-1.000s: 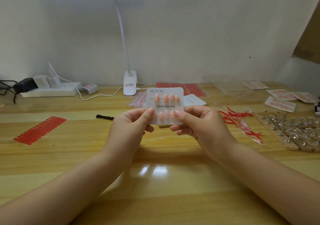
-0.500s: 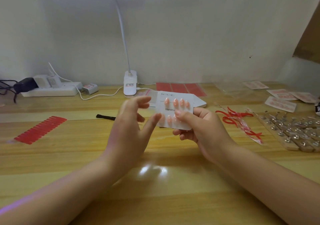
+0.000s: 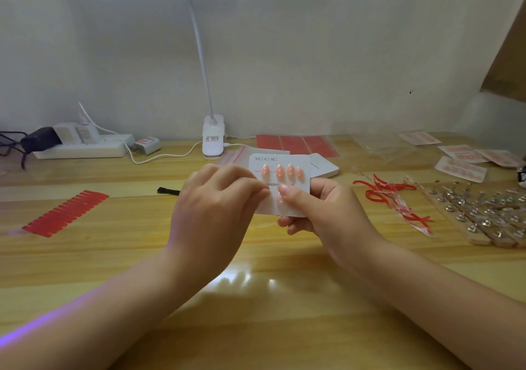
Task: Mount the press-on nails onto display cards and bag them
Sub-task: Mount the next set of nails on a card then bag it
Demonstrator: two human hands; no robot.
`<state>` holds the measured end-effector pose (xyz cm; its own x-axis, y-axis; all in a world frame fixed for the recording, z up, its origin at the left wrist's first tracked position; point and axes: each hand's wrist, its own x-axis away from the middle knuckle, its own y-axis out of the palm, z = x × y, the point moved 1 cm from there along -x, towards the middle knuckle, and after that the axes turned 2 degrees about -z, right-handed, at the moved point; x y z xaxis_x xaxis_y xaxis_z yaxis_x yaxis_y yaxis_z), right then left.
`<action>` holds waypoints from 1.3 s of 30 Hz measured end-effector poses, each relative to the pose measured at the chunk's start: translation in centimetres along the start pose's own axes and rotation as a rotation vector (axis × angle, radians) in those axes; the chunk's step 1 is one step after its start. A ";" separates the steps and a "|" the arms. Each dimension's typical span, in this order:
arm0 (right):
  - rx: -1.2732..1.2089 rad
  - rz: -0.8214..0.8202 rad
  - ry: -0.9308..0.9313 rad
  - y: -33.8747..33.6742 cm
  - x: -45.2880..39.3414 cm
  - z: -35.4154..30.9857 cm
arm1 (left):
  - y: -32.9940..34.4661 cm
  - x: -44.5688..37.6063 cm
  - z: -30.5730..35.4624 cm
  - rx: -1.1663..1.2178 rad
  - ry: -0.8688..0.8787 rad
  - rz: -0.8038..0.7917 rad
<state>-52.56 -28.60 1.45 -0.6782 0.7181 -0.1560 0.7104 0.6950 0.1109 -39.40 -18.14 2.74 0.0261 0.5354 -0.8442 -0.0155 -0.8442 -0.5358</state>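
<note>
A white display card [image 3: 284, 160] printed "Handmade Nail" carries a top row of several pink press-on nails [image 3: 280, 171]. It is held upright above the wooden table [image 3: 256, 298]. My right hand [image 3: 321, 213] grips its lower right part, thumb on the front and fingers behind. My left hand [image 3: 216, 210] has its back to the camera, and its curled fingers close over the card's left edge and lower row. The left thumb is hidden.
Behind the card lie a stack of blank cards [image 3: 324, 166], zip bags [image 3: 236, 156], red sheets [image 3: 296, 145] and a clip lamp base [image 3: 213, 139]. A red nail strip [image 3: 65, 213] and black brush [image 3: 168, 190] are left; red scraps [image 3: 392, 196], a studded board [image 3: 484, 213] and bagged cards [image 3: 461, 167] right.
My left hand let go of the card, opened, then came back over its left side with fingers curled. My right hand kept hold of the card throughout, drifting slightly right.
</note>
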 end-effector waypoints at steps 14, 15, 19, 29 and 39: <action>-0.090 -0.037 -0.001 0.1 -0.1 -0.6 | 0.1 0.2 -0.1 -0.097 0.145 0.065; -0.089 -0.030 0.000 0.0 0.0 -0.6 | 0.1 0.3 -0.1 -0.072 0.128 0.059; -0.062 -0.020 -0.008 -0.2 -0.1 -0.9 | 0.0 0.1 0.0 0.223 -0.191 0.034; -0.047 -0.067 -0.019 -0.1 -0.3 -1.1 | 0.6 -0.6 -0.3 1.169 -0.986 -0.315; -0.232 -0.208 0.022 0.1 -0.2 -1.1 | 1.5 -0.3 -0.7 1.183 -1.130 -0.147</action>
<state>-52.56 -28.65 2.60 -0.8100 0.5587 -0.1780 0.4961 0.8148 0.3001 -38.71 -19.57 2.23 -0.5945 0.7996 -0.0848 -0.8023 -0.5828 0.1290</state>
